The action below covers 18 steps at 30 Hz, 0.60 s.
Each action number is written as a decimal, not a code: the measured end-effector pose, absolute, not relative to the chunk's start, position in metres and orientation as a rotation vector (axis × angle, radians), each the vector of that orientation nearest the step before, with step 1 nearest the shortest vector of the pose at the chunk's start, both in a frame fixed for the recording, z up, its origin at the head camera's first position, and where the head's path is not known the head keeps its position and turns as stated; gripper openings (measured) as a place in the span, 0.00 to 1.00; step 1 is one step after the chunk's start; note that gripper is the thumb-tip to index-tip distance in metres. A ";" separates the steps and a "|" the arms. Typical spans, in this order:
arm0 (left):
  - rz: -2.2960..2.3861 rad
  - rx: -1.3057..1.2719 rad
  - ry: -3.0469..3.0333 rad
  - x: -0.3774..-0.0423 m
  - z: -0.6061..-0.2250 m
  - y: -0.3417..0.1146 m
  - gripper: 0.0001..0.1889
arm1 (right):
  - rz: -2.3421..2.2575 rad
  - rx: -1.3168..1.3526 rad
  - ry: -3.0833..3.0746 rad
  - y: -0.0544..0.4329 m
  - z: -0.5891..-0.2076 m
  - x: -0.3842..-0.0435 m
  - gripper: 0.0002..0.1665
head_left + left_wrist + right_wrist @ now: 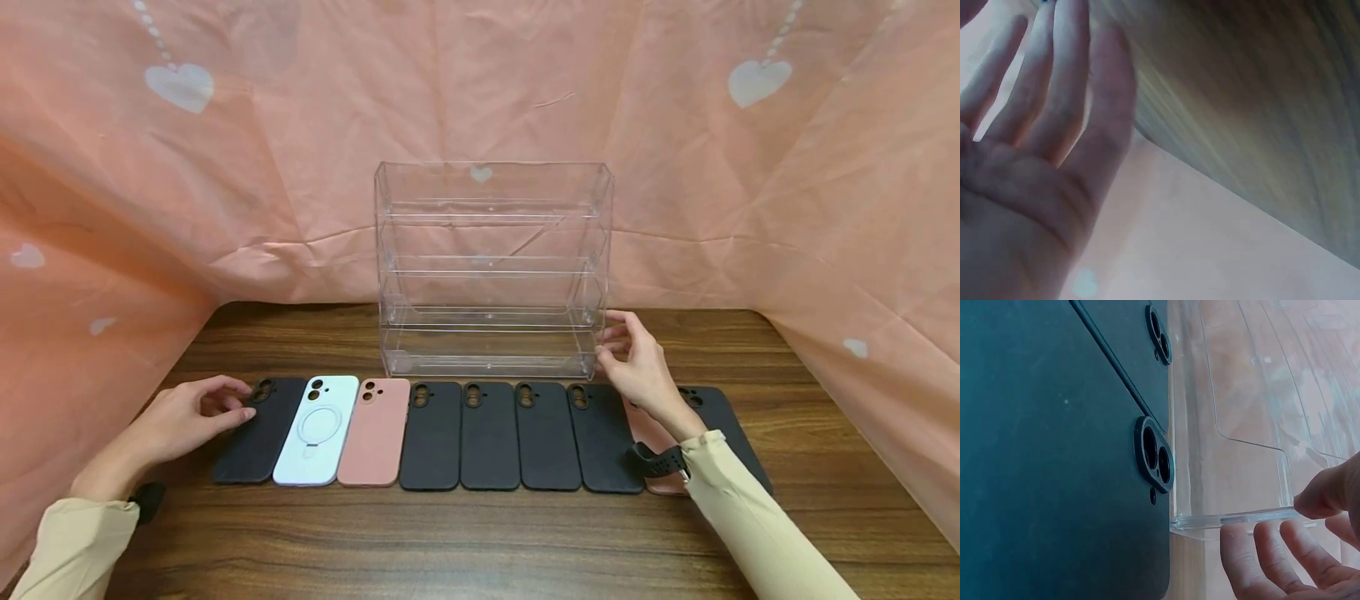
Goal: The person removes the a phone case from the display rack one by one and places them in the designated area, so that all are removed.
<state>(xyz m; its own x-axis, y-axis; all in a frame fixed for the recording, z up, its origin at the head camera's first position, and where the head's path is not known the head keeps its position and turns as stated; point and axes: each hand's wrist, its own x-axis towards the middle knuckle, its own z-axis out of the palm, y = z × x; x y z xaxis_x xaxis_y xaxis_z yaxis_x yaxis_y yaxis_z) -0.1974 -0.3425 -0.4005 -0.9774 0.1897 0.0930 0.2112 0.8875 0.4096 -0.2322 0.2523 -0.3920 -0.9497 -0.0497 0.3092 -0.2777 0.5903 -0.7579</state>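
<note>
A clear tiered plastic display rack (491, 367) stands upright on the table. My right hand (641, 367) holds the right side of it near the base; in the right wrist view the thumb (1325, 494) lies on one side of the clear wall and the fingers (1241, 556) on the other. At the left end of a row of phone cases, my left hand (183, 417) hovers over or lightly touches a black phone case (262, 442), its fingers loosely bent; contact is unclear. The left wrist view shows that hand's palm (1022, 194) with fingers extended.
Beside the black case lie a white phone case (315, 450) with a ring, a pink phone case (371, 446) and several black phone cases (487, 450). Under the right forearm lie another pink case (652, 437) and a black case (723, 425). Pink cloth (487, 83) surrounds the wooden table (412, 550).
</note>
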 end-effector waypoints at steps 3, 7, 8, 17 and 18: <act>-0.666 -0.302 -2.905 -0.198 -0.397 -0.328 0.19 | 1.207 0.259 -2.607 0.254 -0.391 -0.232 0.31; -0.640 -0.273 -2.813 -0.194 -0.394 -0.302 0.25 | 0.994 0.320 -2.649 0.259 -0.390 -0.231 0.27; -0.626 -0.262 -2.801 -0.193 -0.394 -0.295 0.27 | 0.939 0.346 -2.650 0.261 -0.390 -0.230 0.26; -0.512 -0.205 -2.663 -0.190 -0.397 -0.244 0.33 | 0.725 0.408 -2.617 0.281 -0.392 -0.215 0.31; -0.493 -0.208 -2.660 -0.189 -0.398 -0.241 0.34 | 0.708 0.395 -2.623 0.282 -0.391 -0.213 0.33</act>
